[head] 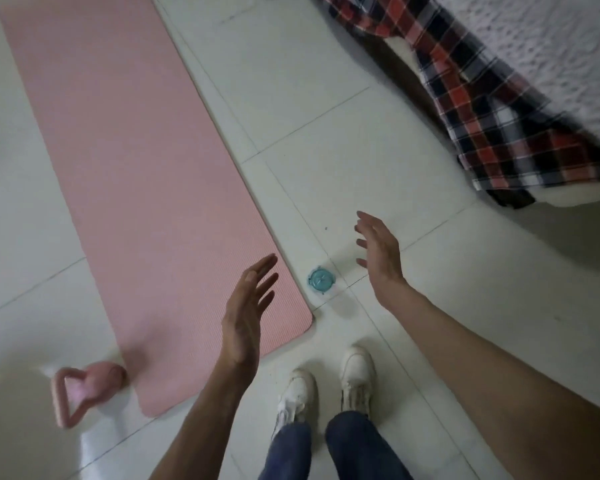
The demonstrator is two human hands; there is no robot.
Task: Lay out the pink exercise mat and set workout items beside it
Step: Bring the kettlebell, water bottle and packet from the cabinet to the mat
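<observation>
The pink exercise mat (136, 174) lies flat and unrolled on the white tiled floor, running from the top left down to its near end by my feet. A pink kettlebell (84, 389) rests on the floor at the mat's near left corner, touching its edge. A clear water bottle with a teal cap (321, 281) stands upright on the floor just right of the mat's near right corner. My left hand (248, 313) hovers open above the mat's near right part. My right hand (378, 252) hovers open to the right of the bottle. Neither hand holds anything.
A bed with a white cover (551, 46) and a hanging red, navy and white plaid blanket (492, 116) fills the top right. My white sneakers (326, 386) and jeans stand on the tiles below the mat's near end.
</observation>
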